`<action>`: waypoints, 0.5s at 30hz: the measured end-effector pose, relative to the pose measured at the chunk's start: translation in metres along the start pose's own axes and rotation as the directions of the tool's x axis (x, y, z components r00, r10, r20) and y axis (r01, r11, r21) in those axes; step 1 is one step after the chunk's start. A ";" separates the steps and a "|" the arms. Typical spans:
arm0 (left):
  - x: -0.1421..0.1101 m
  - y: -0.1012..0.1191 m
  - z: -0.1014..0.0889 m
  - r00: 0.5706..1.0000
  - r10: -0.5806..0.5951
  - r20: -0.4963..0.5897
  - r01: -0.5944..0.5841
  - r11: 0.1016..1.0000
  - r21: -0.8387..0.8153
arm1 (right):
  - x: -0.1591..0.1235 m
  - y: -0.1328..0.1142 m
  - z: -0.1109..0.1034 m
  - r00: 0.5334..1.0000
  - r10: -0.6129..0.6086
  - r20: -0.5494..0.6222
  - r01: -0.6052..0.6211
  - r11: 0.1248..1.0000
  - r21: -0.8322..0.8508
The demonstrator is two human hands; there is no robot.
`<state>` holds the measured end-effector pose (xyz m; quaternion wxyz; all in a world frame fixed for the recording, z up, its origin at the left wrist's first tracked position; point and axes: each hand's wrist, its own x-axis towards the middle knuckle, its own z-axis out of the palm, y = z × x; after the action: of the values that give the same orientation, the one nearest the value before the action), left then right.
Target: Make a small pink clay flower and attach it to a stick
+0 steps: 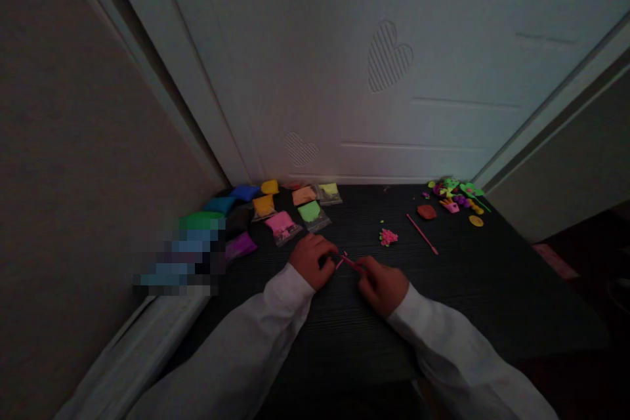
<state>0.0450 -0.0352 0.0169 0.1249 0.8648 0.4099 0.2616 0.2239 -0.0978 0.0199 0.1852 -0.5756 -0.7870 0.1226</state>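
- The right hand (384,285) has its fingers closed around a slim pink tool (352,264), whose tip points away from the person and to the left.
- The left hand (310,261) is curled, palm down, with thumb and forefinger a little apart; whether it pinches anything I cannot tell.
- A thin pink strip (339,264) lies on the dark table (472,295) in the gap between the hands, just right of the left thumb and left of the right fingers.
- The strip's long axis slants, near end to the left, far end to the right; the tool slants the opposite way, so the two lie crosswise at the tip. Contact between them is too small to confirm.
- The left hand is the nearer one; the right reaches the strip's area only through the tool.
- A tiny pink bit (345,253) sits just beyond the tool's tip.
- Farther right are a pink cluster (388,237), a second pink tool (422,233) and a reddish-brown lump (426,212).
- Beyond the left hand lie a pink packet (282,226) and a green packet (310,211).
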 end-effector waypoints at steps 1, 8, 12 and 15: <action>0.000 -0.001 0.000 1.000 0.010 -0.012 -0.010 1.000 -0.005 | 0.000 0.000 0.000 1.000 -0.007 -0.002 0.007 1.000 0.005; 0.001 -0.003 -0.002 0.996 0.073 -0.045 -0.074 0.997 -0.025 | 0.000 0.002 -0.002 0.998 -0.057 -0.032 0.059 0.996 0.070; 0.002 -0.004 -0.003 0.996 0.073 -0.052 -0.074 0.997 -0.026 | -0.002 0.003 -0.002 0.997 -0.053 -0.049 0.057 0.995 0.084; 0.002 -0.004 -0.003 0.996 0.081 -0.046 -0.083 0.996 -0.027 | -0.003 0.002 -0.001 0.998 -0.049 -0.042 0.052 0.996 0.068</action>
<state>0.0416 -0.0311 0.0178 0.1173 0.8730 0.3729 0.2916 0.2273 -0.0996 0.0199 0.2240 -0.5511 -0.7927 0.1333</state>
